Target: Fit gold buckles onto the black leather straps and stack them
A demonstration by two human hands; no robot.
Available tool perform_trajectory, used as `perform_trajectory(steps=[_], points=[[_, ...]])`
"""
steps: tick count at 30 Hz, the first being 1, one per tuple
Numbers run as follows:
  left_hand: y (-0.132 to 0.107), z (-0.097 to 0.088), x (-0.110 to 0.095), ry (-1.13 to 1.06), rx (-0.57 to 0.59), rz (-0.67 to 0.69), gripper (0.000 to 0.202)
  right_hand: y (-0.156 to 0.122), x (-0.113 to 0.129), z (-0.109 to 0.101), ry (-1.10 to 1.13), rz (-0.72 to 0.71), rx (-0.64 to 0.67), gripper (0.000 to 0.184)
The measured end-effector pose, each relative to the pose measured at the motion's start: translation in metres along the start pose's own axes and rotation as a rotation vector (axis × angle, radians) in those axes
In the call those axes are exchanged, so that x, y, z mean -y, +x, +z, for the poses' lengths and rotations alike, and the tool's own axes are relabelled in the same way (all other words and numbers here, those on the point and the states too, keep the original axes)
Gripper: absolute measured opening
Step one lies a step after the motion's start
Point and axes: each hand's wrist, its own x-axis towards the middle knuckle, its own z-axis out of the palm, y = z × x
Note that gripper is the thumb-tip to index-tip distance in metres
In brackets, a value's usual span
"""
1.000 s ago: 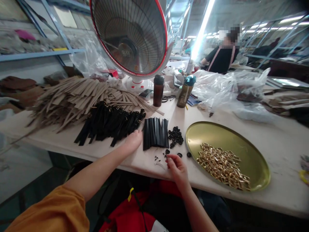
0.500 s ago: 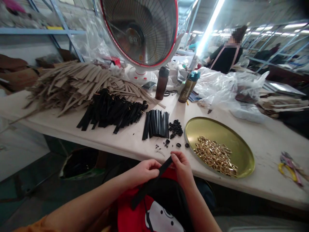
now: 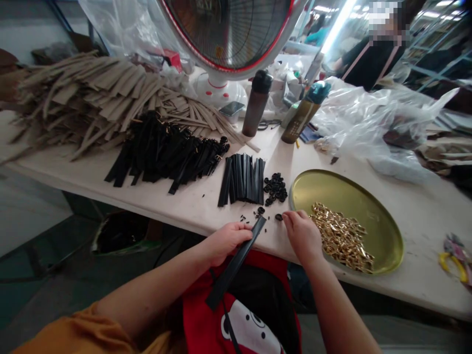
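Note:
My left hand (image 3: 230,242) is closed on a flat black strap (image 3: 236,265), which slants from the table edge down over my lap. The strap's upper end sticks out past my fingertips. My right hand (image 3: 304,236) has thumb and fingers pinched at a small black loop (image 3: 279,217) near the table's front edge. Beyond it is a pile of similar black loops (image 3: 276,189). A row of black straps (image 3: 243,178) lies left of that pile. To the right, an oval gold tray (image 3: 346,184) bears a heap of gold buckles (image 3: 342,236).
Black straps with buckles (image 3: 165,155) are heaped at left, before a large pile of beige strips (image 3: 84,93). A fan (image 3: 228,34), two bottles (image 3: 257,103) (image 3: 304,115) and plastic bags (image 3: 383,118) stand behind. Yellow-handled pliers (image 3: 453,263) lie far right. A person (image 3: 372,59) is in the background.
My right hand has let go of the strap's upper end and moved right to a small black loop on the table. My left hand keeps the strap. The view has tilted down.

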Motion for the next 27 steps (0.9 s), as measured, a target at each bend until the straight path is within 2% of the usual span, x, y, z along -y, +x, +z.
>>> perform_trajectory(steps=[2, 4, 11, 14, 18, 21, 24, 27], points=[[0.002, 0.0, -0.003, -0.009, 0.001, -0.015, 0.021, 0.007, 0.004, 0.003, -0.16, -0.043, 0.039, 0.026], [0.003, -0.001, -0.006, -0.008, 0.006, -0.027, 0.02, 0.011, 0.006, 0.007, -0.213, -0.072, 0.075, 0.023], [0.008, -0.006, -0.009, -0.004, -0.003, 0.024, 0.015, 0.004, 0.007, 0.011, 0.043, -0.003, 0.139, 0.011], [0.007, -0.013, -0.017, -0.046, -0.094, 0.157, 0.012, -0.005, 0.015, 0.007, 0.354, 0.118, 0.118, 0.019], [0.003, -0.025, -0.029, -0.103, -0.276, 0.349, 0.016, -0.024, 0.038, 0.001, 1.096, 0.506, 0.204, 0.029], [-0.001, -0.03, -0.026, -0.095, -0.333, 0.412, 0.019, -0.041, 0.054, 0.0, 1.521, 0.759, 0.133, 0.027], [-0.009, -0.029, -0.014, -0.002, -0.389, 0.546, 0.019, -0.051, 0.059, 0.0, 1.694, 0.917, 0.092, 0.025], [-0.024, -0.026, -0.005, 0.188, -0.376, 0.673, 0.016, -0.054, 0.056, -0.001, 1.775, 0.95, 0.125, 0.018]])
